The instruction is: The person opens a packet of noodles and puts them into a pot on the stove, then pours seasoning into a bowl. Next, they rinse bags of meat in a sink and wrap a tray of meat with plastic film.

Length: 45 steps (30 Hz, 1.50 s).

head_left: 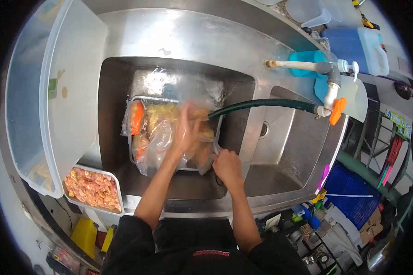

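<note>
My left hand (184, 133) is over the middle of a metal tray (158, 99) in the large sink basin, its fingers smeared by motion. Clear plastic bags (159, 142) lie in the tray under and beside it, with yellowish and orange contents. One bright orange piece (136, 118) shows at the tray's left. My right hand (227, 167) is closed at the tray's lower right corner. A thin pale strip stands out above its thumb; whether this is a blade or the tray's rim, I cannot make out. A dark green hose (261, 103) ends beside my left hand.
A tray of cut raw meat (92, 189) stands left of the basin, below a large clear plastic tub (73, 78). At right are a smaller basin (273, 137), a pipe tap with an orange handle (338, 111) and a blue-filled jug (355, 50).
</note>
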Tool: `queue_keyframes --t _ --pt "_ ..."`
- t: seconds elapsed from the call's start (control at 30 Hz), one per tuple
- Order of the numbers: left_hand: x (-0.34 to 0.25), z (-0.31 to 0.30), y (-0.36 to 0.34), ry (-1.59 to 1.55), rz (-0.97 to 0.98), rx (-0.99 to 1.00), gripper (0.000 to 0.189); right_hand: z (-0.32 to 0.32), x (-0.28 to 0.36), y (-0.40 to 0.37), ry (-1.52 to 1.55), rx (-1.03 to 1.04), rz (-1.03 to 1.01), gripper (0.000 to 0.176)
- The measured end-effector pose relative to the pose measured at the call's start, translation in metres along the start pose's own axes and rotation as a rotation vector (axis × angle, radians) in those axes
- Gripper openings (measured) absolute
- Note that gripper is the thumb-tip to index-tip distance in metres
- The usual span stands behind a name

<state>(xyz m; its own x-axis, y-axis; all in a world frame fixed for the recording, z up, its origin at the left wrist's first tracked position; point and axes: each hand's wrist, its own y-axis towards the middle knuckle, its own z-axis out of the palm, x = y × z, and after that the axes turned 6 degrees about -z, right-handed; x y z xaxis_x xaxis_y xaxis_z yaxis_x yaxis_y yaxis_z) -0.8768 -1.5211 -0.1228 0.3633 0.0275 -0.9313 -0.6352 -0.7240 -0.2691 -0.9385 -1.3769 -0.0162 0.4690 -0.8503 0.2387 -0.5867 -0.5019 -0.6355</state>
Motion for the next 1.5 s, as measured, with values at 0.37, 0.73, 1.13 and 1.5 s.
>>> queue_keyframes --t 0.37,0.73,1.13,1.5 --pt "0.084 -0.01 -0.087 0.815 0.48 0.4 0.031 0.064 -0.006 0.091 0.013 0.099 -0.005 0.023" --pt "0.067 -0.003 -0.023 0.858 0.359 0.2 0.03 0.01 0.007 0.023 -0.02 0.071 -0.005 0.028" --pt "0.036 -0.046 -0.074 0.996 0.276 0.26 0.044 0.102 -0.002 0.043 0.022 0.17 -0.005 0.027" --pt "0.071 -0.084 -0.062 1.044 0.442 0.322 0.023 0.163 0.014 0.075 0.068 0.058 -0.096 0.02"
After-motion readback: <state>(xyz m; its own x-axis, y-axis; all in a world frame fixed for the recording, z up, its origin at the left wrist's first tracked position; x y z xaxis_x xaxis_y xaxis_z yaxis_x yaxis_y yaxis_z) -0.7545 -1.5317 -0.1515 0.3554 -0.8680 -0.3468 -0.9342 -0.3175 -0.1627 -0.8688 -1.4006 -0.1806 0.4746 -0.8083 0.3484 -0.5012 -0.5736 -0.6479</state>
